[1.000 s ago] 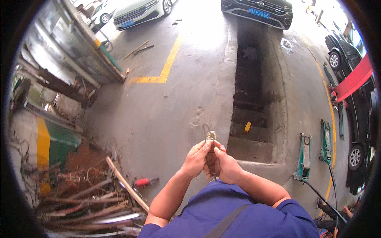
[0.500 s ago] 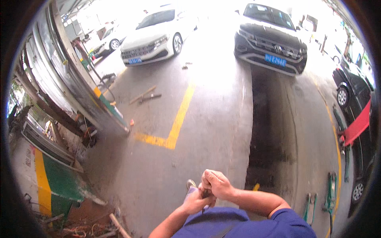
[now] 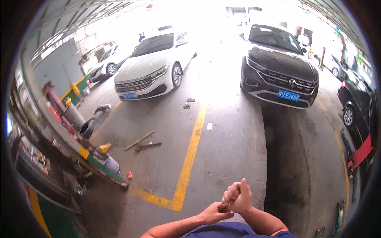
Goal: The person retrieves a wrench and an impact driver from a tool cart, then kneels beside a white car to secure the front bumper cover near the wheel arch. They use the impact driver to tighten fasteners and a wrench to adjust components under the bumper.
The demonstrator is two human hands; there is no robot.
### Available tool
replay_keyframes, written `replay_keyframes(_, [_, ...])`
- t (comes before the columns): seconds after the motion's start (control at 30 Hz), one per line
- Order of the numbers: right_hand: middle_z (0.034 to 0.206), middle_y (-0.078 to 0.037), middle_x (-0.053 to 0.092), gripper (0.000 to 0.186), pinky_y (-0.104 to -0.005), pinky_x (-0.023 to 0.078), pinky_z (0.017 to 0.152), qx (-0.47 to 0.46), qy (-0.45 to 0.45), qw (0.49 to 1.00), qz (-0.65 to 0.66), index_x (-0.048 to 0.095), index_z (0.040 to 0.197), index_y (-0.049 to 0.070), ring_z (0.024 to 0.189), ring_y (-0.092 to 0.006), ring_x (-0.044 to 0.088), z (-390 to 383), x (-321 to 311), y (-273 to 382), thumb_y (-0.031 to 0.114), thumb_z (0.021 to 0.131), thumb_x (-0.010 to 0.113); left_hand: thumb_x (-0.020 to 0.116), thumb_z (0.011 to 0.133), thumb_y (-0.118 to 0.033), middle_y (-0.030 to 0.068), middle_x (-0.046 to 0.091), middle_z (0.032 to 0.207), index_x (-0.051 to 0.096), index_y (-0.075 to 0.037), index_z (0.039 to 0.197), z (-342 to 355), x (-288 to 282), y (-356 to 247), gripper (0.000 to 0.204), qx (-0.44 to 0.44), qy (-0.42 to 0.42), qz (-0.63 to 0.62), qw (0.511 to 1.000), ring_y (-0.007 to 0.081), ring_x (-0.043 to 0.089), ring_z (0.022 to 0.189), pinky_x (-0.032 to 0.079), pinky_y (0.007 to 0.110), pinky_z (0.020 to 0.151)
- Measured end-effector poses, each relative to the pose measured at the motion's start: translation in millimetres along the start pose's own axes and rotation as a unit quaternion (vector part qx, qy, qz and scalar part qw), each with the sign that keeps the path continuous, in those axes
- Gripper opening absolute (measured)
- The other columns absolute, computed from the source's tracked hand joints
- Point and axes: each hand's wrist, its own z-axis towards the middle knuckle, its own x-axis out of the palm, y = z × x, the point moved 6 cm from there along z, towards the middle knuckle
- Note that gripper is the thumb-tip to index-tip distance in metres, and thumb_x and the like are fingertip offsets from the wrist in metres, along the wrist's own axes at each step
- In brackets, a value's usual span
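At the bottom centre my right hand point(image 3: 240, 195) is closed in a fist, thumb up, around the upper part of a small brown object point(image 3: 224, 207) that I cannot make out clearly. Just below and left of it, my left hand point(image 3: 213, 212) grips the lower part of that object, its fingers partly hidden. Both hands are close together in front of my blue shirt, above the concrete floor.
A dark pit point(image 3: 285, 166) runs beside my hands toward a black car point(image 3: 279, 67). A white car point(image 3: 145, 73) stands ahead left. Wood stick point(image 3: 139, 139), dark bar point(image 3: 149, 146) and metal column point(image 3: 99, 156) are left; red lift arm point(image 3: 361, 152) is right.
My view has swung up from the floor to the cars. The hands, earlier side by side on the brown object, now have the right one above the left, both lower in the picture.
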Motion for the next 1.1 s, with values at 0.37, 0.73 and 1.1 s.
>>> replay_keyframes(0.37, [0.053, -0.001, 0.025, 0.059, -0.0324, 0.026, 0.04, -0.078, 0.044, 0.995, -0.035, 0.029, 0.059, 0.011, 0.044, -0.0153, 0.028, 425, -60, 149, 0.052, 0.099, 0.044, 0.076, 0.082, -0.017, -0.0041, 0.063, 0.074, 0.066, -0.002, 0.076, 352, -297, -74, 0.019, 0.052, -0.136, -0.047, 0.988, 0.0034, 0.053, 0.071, 0.044, 0.024, 0.06])
replay_keyframes(0.73, [0.058, -0.003, 0.037, 0.062, -0.0282, 0.038, 0.046, -0.079, 0.19, 0.963, -0.173, 0.04, 0.064, 0.006, 0.05, -0.0147, 0.041, 857, -81, 235, 0.061, 0.09, 0.05, 0.073, 0.08, -0.011, -0.0037, 0.059, 0.082, 0.063, -0.008, 0.088, 634, -603, -143, 0.013, -0.014, -0.039, -0.159, 0.986, 0.0056, 0.053, 0.08, 0.043, 0.025, 0.065])
replay_keyframes(1.1, [0.053, -0.001, 0.04, 0.048, -0.0259, 0.027, 0.038, -0.127, -0.005, 0.987, -0.096, 0.043, 0.063, 0.005, 0.044, -0.0075, 0.037, 1259, -123, 394, 0.036, 0.097, 0.058, 0.072, 0.078, -0.007, -0.0032, 0.059, 0.068, 0.062, -0.004, 0.069, 945, -895, -278, 0.014, -0.031, -0.025, -0.172, 0.984, 0.0052, 0.054, 0.065, 0.04, 0.022, 0.056])
